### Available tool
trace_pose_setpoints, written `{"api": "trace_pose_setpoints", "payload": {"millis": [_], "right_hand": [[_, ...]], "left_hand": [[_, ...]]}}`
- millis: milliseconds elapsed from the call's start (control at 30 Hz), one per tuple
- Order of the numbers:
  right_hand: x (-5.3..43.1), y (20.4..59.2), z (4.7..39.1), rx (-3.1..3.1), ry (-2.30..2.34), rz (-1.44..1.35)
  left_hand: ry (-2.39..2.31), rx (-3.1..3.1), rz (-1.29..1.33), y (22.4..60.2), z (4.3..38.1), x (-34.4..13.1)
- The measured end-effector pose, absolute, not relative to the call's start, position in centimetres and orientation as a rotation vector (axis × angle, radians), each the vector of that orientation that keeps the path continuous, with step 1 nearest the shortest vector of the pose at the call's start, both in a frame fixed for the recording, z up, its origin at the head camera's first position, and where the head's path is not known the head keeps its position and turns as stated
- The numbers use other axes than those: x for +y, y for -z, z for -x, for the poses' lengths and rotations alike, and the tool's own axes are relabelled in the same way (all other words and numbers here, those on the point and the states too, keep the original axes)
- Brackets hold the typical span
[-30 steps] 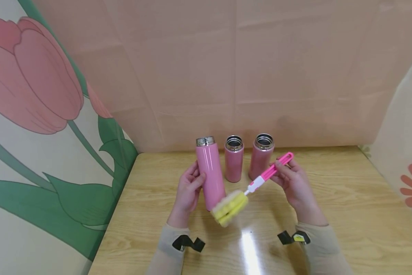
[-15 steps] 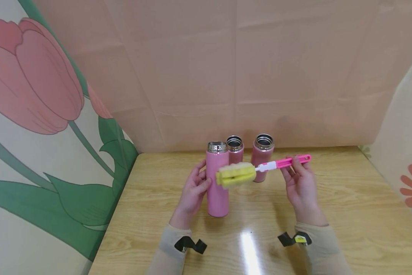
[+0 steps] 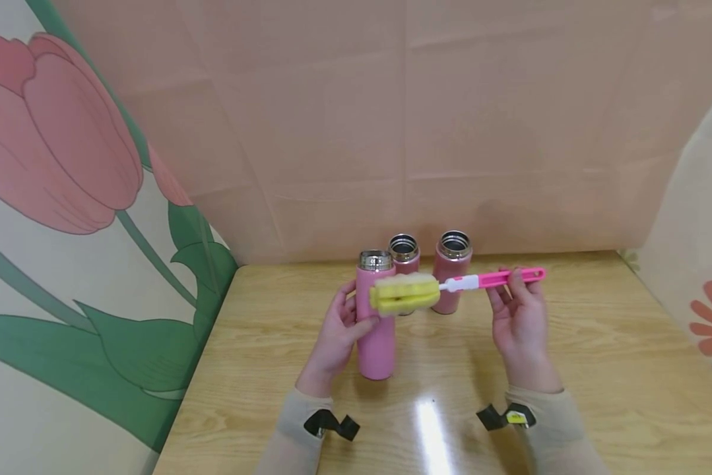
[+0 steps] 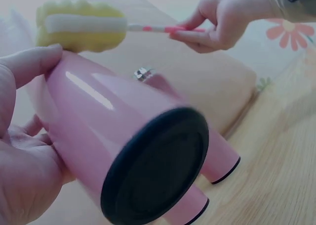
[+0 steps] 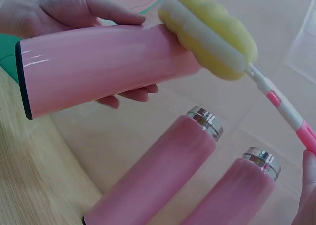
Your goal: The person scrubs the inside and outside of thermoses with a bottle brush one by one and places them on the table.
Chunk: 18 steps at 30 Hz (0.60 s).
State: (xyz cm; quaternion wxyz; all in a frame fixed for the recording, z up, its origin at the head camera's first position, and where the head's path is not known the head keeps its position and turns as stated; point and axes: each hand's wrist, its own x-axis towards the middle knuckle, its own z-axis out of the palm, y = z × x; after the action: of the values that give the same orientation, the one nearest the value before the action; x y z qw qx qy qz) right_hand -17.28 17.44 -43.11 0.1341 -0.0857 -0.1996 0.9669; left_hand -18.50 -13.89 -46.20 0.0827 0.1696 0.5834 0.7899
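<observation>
My left hand [image 3: 334,340] grips a tall pink thermos bottle [image 3: 376,349] round its side and holds it upright. Its steel mouth has no lid on, and the left wrist view shows its black base [image 4: 158,165] lifted off the table. My right hand [image 3: 518,323] pinches the pink handle of a bottle brush [image 3: 510,278] between thumb and fingers. The brush lies level, its yellow and white sponge head [image 3: 406,294] in front of the bottle's upper body. In the right wrist view, the sponge [image 5: 212,34] overlaps the bottle near its neck; whether they touch I cannot tell.
Two shorter pink bottles, a left one [image 3: 404,262] and a right one [image 3: 453,267], stand lidless at the back of the wooden table [image 3: 617,343]. The sponge and held bottle partly hide them. A peach cloth backdrop [image 3: 510,132] hangs behind the table.
The tilted bottle has come upright and moved right, towards me. The brush has swung from slanting down to level, its sponge rising in front of the bottle, while my right hand has shifted slightly right.
</observation>
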Motion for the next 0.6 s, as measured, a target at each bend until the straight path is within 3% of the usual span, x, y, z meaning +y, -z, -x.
{"api": "trace_pose_setpoints", "payload": {"millis": [600], "right_hand": [[16.85,42.96,17.31,-0.588,-2.713,0.257]], "left_hand": [[-2.301,1.826,-0.543,45.91,18.61,-14.24]]}}
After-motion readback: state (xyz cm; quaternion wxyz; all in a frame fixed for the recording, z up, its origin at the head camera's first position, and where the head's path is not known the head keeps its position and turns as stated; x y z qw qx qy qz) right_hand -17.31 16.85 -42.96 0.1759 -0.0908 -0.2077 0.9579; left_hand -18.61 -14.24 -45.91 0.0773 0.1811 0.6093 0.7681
